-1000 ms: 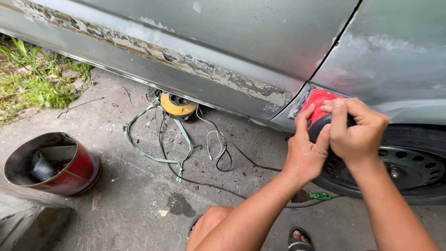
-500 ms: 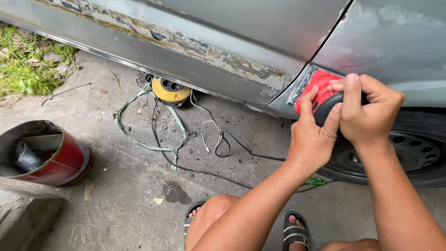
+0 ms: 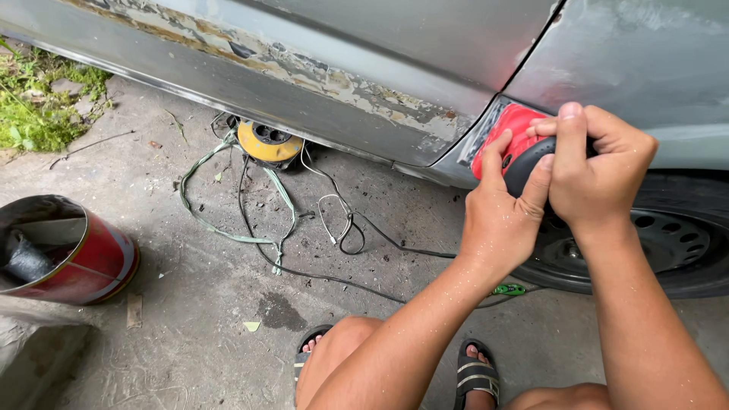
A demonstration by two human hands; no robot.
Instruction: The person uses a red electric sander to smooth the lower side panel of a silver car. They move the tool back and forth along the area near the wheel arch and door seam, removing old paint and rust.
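Now both hands on the sander [image 3: 524, 148], left hand [image 3: 505, 224] gripping its underside, right hand [image 3: 600, 175] clamped over top, car panel [image 3: 425, 68] just ahead, cables [image 3: 304, 228] down left.

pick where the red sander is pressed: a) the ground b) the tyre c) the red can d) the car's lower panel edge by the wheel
d: both hands, left hand and right hand, hold the sander against the grey car panel just ahead of the wheel.

Bare arms, black strap sandals [image 3: 477, 377].
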